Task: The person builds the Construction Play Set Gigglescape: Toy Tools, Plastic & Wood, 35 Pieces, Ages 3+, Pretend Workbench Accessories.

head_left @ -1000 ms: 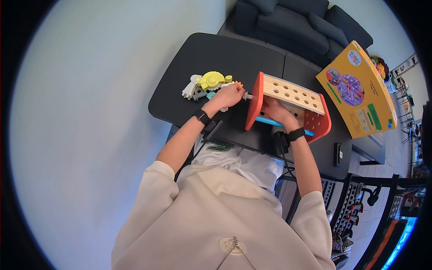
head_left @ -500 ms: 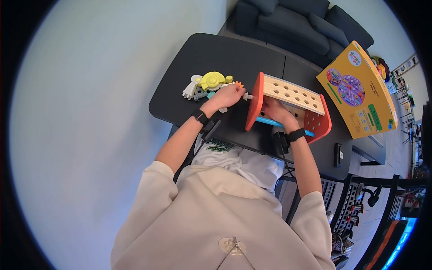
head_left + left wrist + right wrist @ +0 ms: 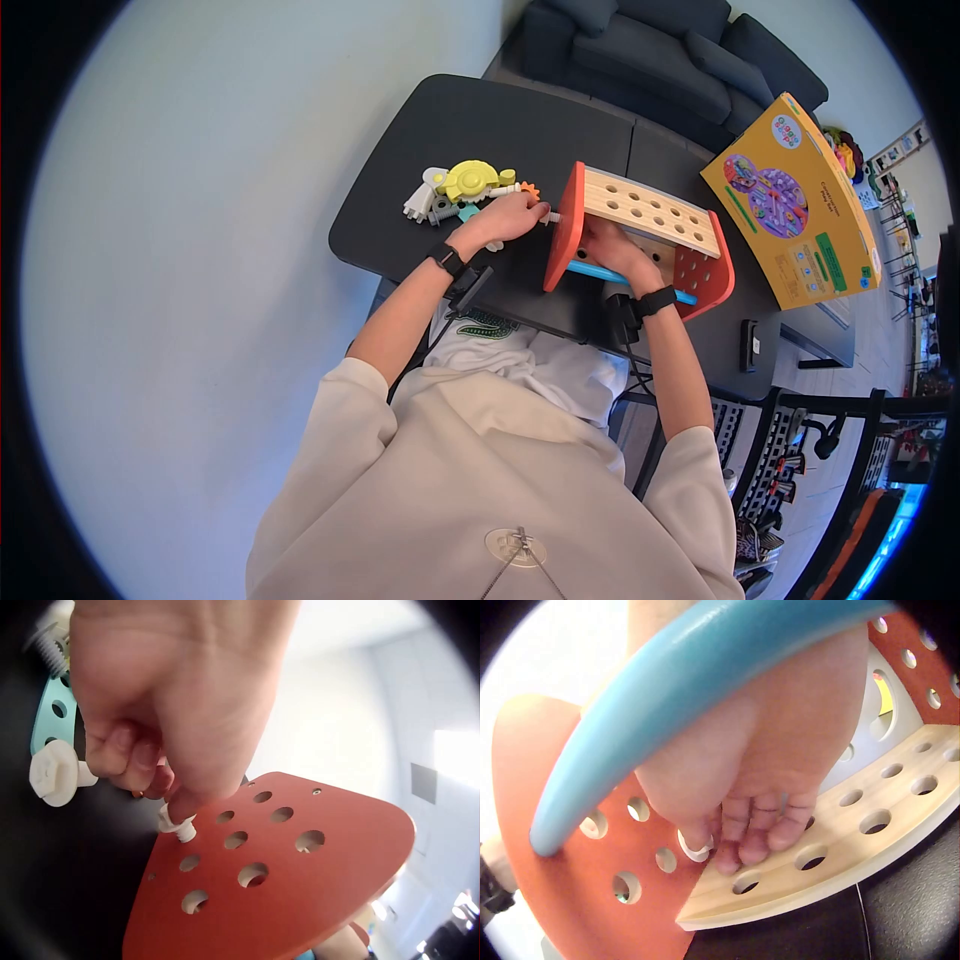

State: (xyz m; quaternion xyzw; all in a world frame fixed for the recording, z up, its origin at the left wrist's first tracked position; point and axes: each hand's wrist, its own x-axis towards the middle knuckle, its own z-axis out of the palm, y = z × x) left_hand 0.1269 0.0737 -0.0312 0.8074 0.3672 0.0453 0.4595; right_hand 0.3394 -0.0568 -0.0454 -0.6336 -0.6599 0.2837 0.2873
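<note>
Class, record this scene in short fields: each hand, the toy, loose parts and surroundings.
Left hand: pinches a white bolt, threads toward the red panel
Right hand: inside the toy, fingers curled at a white ring
Toy: red ends, holed wooden boards, blue bar
Loose parts: yellow piece, orange gear, teal strip, another bolt
Surface: dark table
Beyond the toy: yellow box, grey sofa
</note>
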